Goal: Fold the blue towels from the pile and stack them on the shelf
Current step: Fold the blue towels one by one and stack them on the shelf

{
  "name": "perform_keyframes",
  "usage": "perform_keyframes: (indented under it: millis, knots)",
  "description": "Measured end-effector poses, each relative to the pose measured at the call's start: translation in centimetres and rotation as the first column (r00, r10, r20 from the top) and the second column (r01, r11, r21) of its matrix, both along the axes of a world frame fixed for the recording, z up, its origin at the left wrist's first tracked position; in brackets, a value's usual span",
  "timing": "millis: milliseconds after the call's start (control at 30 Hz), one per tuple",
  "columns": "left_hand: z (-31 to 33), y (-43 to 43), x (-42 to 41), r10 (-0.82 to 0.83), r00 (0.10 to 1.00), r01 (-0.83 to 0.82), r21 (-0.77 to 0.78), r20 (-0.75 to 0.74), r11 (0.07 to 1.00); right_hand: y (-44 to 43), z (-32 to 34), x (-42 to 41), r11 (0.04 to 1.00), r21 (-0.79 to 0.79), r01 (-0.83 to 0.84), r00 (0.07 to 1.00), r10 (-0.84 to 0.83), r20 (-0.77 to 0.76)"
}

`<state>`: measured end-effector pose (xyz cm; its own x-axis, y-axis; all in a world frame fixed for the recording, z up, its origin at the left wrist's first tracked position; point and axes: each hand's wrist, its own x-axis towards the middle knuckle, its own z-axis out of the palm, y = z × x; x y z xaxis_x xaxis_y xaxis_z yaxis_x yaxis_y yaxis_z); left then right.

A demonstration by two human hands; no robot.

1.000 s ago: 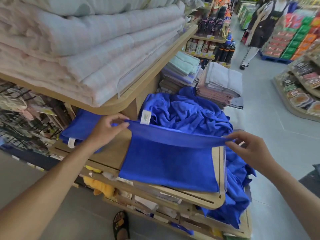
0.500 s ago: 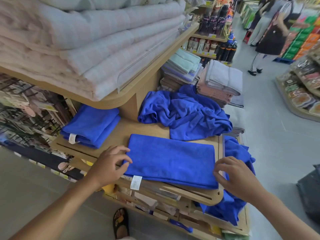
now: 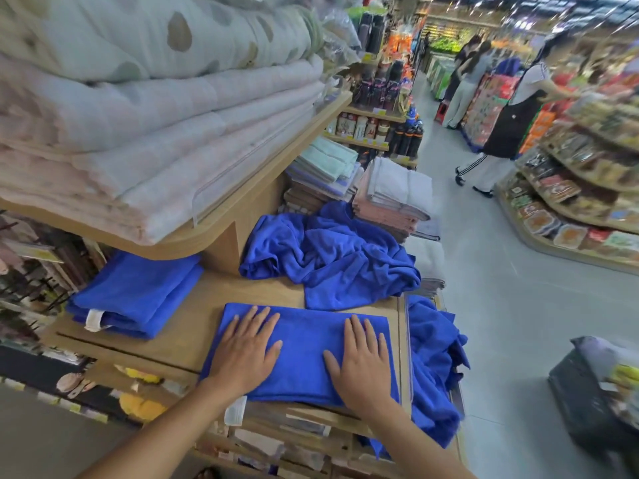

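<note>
At the far left, the folded stack [image 3: 135,295] of blue towels sits on the wooden shelf [image 3: 193,319], tucked under the upper board with its white tag facing me. Finished towels belong there, so I judge this one goes on top of it.

My left hand [image 3: 247,350] lies flat on the left half of the towel [image 3: 304,354] I am folding. Its fingers are straight and spread, gripping nothing, only pressing down. The towel lies as a long rectangle along the shelf's front edge, close to me, where I can reach across it. My right hand [image 3: 363,361] does the same on the right half, palm down and unclenched. I think I hold both this way to push out air and set the crease before the next fold.

Behind the towel, the pile [image 3: 332,254] waits crumpled, one flap reaching the towel's far edge. At the right, more blue cloth [image 3: 432,368] hangs over the shelf's side.
</note>
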<state>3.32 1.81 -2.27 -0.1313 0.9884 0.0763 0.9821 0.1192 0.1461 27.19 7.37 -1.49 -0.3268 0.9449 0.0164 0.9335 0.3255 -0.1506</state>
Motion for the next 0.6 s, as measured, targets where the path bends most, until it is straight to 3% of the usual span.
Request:
perform_keyframes:
  millis: [133, 367, 600]
  knots:
    - [-0.5, 0.6, -0.9, -0.006, 1.000, 0.005, -0.064, -0.013, 0.998, 0.4, -1.1, 1.0, 0.996, -0.034, 0.078, 0.996, -0.079, -0.037]
    - [-0.4, 2.1, -1.5, 0.015, 1.000, -0.017, -0.103, -0.024, 0.995, 2.2, -0.4, 0.5, 0.997, -0.072, 0.039, 0.999, -0.041, -0.034]
    - [-0.5, -1.5, 2.6, -0.075, 0.997, 0.075, -0.060, 0.006, 0.995, 2.0, 1.5, 2.4, 0.987, 0.104, 0.126, 0.991, -0.131, 0.038]
